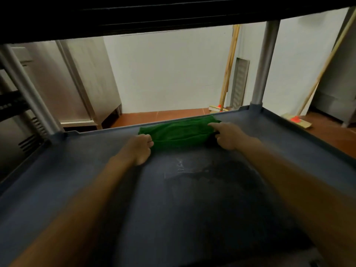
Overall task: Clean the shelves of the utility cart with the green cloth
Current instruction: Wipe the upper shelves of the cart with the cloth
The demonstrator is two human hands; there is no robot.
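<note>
A folded green cloth [179, 132] lies on the dark grey cart shelf [96, 180], close to the shelf's far rim. My left hand [139, 148] grips the cloth's left end with curled fingers. My right hand [224, 134] holds the right end, its fingers curled over the edge. Both arms reach forward across the shelf, under the black upper shelf [173, 12]. A wet, streaked patch [185, 168] shows on the shelf surface just behind the cloth.
Grey cart posts rise at the far left [28, 89] and far right [264, 64] corners. Beyond are a steel cabinet [77, 78], a white wall, a red tiled floor [163, 116] and two brooms [227, 74] [316, 83] leaning by the wall.
</note>
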